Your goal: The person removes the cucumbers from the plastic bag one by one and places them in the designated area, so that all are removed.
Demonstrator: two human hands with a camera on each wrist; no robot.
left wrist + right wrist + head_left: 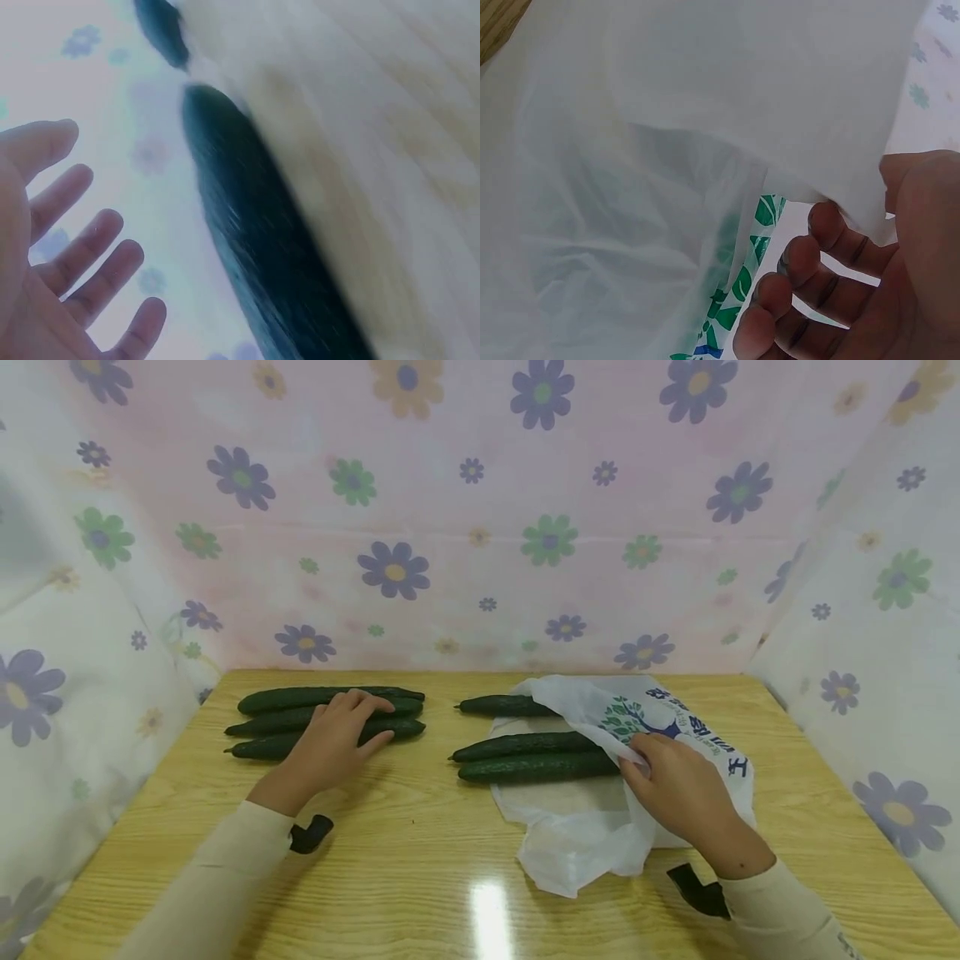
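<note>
Three long dark green cucumbers lie side by side on the left of the table: a back one (277,697), a middle one (262,724) and a front one (258,748). Over them hovers my left hand (333,739), its fingers spread and relaxed; in the left wrist view they hold nothing, beside a cucumber (255,217). My right hand (678,785) pinches the mouth edge of a white plastic bag (577,852) between thumb and fingers, lifting it. Three more cucumbers, at the back (495,704), middle (517,745) and front (540,767), stick out of the bag, their right ends hidden inside.
The wood-grain table (405,877) ends at a flowered cloth (480,510) that hangs behind it and along both sides. Green leaves and blue lettering are printed on the bag. A black strap (311,835) hangs at the left cuff, another strap (697,892) at the right.
</note>
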